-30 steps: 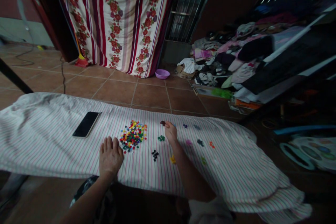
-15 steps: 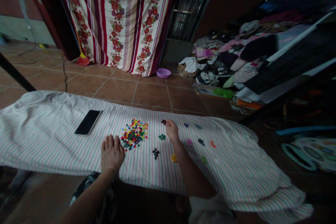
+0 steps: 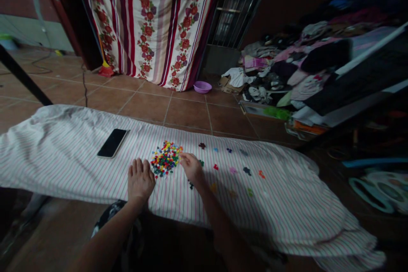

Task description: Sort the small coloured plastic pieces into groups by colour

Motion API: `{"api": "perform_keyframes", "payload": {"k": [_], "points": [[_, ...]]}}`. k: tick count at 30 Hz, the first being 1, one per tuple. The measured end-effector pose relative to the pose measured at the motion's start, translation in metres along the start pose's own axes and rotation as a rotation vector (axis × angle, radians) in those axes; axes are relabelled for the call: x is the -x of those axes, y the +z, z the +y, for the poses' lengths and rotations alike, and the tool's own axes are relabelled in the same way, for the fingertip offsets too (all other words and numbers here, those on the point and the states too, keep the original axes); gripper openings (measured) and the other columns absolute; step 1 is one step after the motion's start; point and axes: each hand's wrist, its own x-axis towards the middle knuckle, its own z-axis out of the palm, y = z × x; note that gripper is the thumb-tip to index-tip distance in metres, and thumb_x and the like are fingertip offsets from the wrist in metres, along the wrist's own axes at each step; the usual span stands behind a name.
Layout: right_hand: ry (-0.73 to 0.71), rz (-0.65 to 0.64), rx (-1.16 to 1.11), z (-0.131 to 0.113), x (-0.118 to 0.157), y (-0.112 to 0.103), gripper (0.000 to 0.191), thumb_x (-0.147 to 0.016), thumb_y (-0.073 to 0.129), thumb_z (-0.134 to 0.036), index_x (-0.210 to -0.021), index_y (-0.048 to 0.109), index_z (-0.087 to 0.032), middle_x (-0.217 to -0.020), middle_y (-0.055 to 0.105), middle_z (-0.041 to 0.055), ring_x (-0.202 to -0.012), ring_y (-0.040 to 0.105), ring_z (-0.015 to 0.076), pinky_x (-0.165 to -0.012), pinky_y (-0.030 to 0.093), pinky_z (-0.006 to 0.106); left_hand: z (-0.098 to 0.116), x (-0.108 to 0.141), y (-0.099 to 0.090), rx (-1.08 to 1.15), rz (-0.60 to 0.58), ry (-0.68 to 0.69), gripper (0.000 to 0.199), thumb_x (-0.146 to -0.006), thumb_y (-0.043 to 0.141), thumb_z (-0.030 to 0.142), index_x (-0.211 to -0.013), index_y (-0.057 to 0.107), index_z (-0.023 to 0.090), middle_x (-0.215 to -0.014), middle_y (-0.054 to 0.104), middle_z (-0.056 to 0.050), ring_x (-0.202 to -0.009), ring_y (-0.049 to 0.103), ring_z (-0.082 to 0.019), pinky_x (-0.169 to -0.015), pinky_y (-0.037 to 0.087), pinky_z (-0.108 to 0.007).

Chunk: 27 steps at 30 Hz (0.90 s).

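Note:
A heap of small, many-coloured bead-like pieces (image 3: 165, 159) lies on a striped cloth (image 3: 73, 165). My left hand (image 3: 140, 179) rests flat at the heap's near left edge, fingers stretched out. At the heap's right edge is my right hand (image 3: 192, 169), thumb and fingertips pinched together; whatever they may hold is too small to make out. Sorted by colour, little groups spread to the right: dark brown (image 3: 202, 145), red (image 3: 216, 167), pink (image 3: 233, 170), dark grey (image 3: 247, 171), orange (image 3: 261, 174), lime green (image 3: 250, 192) and others. My right hand and forearm partly cover the green and black groups.
A phone (image 3: 112, 143) with a dark screen lies on the cloth, left of the heap. Beyond, on the tiled floor, are a purple basin (image 3: 202, 87), a red broom (image 3: 106, 70) and a mound of clothes (image 3: 280, 66). A flowered curtain (image 3: 162, 25) hangs behind.
My right hand has moved left from the dark brown group to the heap's right edge. The red and light blue groups now show. My left hand stays flat; the view has shifted slightly.

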Motion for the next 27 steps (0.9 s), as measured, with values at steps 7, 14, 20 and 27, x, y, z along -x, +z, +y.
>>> {"api": "perform_keyframes", "payload": {"k": [7, 14, 20, 27], "points": [[0.004, -0.199, 0.307, -0.025, 0.026, 0.022, 0.028, -0.087, 0.048, -0.013, -0.099, 0.072, -0.019, -0.099, 0.068, 0.0080, -0.100, 0.062, 0.0186, -0.090, 0.046, 0.028, 0.000, 0.000, -0.002, -0.010, 0.012, 0.002, 0.048, -0.089, 0.039, 0.026, -0.129, 0.057, 0.005, -0.136, 0.052, -0.025, -0.132, 0.044, -0.037, -0.108, 0.034, -0.050], [0.020, -0.257, 0.438, -0.034, 0.021, 0.025, 0.026, -0.091, 0.047, -0.016, -0.102, 0.070, -0.024, -0.101, 0.067, 0.0052, -0.097, 0.061, 0.0171, -0.085, 0.045, 0.026, 0.000, 0.000, -0.002, 0.010, 0.011, -0.007, 0.048, -0.089, 0.038, 0.026, -0.128, 0.057, 0.005, -0.136, 0.053, -0.024, -0.132, 0.044, -0.036, -0.109, 0.033, -0.050], [0.039, -0.302, 0.515, -0.042, 0.013, 0.027, 0.020, -0.091, 0.051, -0.018, -0.099, 0.069, -0.023, -0.102, 0.067, 0.0068, -0.099, 0.061, 0.0191, -0.082, 0.045, 0.028, 0.000, 0.000, -0.002, 0.044, 0.012, -0.010, 0.049, -0.089, 0.038, 0.025, -0.129, 0.056, 0.003, -0.137, 0.051, -0.026, -0.133, 0.042, -0.038, -0.109, 0.032, -0.051], [0.063, -0.297, 0.535, -0.042, 0.010, 0.031, 0.021, -0.091, 0.049, -0.017, -0.100, 0.067, -0.022, -0.102, 0.067, 0.0076, -0.096, 0.062, 0.0198, -0.080, 0.045, 0.029, 0.000, 0.000, -0.001, 0.005, 0.018, -0.007, 0.048, -0.089, 0.038, 0.027, -0.129, 0.056, 0.006, -0.136, 0.053, -0.025, -0.133, 0.044, -0.036, -0.108, 0.034, -0.051]]}}
